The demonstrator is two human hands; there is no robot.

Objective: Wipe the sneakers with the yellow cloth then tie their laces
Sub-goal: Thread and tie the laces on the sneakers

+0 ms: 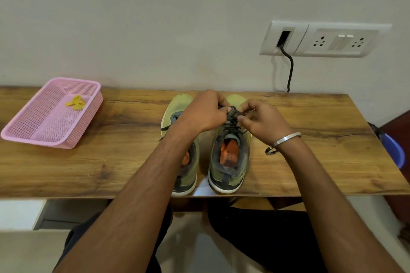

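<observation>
Two olive-green sneakers stand side by side on the wooden table (310, 162), toes toward the wall. Over the right sneaker (228, 162), my left hand (206, 111) and my right hand (259, 122) both pinch its dark grey laces (231, 115) above the tongue. My left forearm crosses over the left sneaker (177, 104) and hides much of it; a loose lace end shows at its left side. The yellow cloth (75, 102) lies crumpled inside the pink basket (28, 135) at the table's left end.
The wall rises right behind the table. It carries a white socket panel (321, 39), and a black cable (289, 68) hangs from it to the table's back edge. A blue object (395, 150) sits past the table's right end. My legs are under the front edge.
</observation>
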